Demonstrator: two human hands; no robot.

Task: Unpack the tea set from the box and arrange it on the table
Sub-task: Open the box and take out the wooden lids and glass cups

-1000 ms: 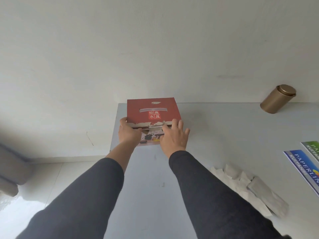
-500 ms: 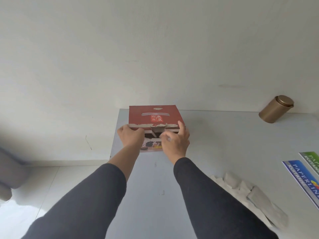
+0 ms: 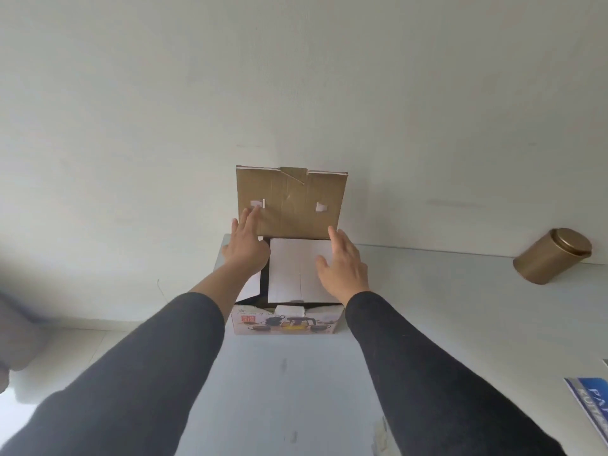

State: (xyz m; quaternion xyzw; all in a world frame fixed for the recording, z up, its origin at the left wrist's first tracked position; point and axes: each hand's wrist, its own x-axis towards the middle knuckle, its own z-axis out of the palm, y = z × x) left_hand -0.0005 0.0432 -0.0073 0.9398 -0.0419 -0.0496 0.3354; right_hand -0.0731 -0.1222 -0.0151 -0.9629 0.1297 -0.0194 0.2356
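The tea set box stands at the far left of the white table, its front printed with a teapot and cups. Its brown cardboard lid is swung up against the wall. A white sheet of packing covers the inside, so the tea set itself is hidden. My left hand is spread at the lid's lower left corner, fingertips touching the brown inner face. My right hand hovers with fingers apart over the right side of the white sheet. Neither hand holds anything.
A gold round tin sits at the back right against the wall. A blue printed paper pack shows at the right edge. The table's left edge runs just beside the box, with floor below.
The red lid, shut a second ago and being pried up half a second ago, now stands fully raised. Both hands have let go of its front edge and moved up. The view has shifted closer.
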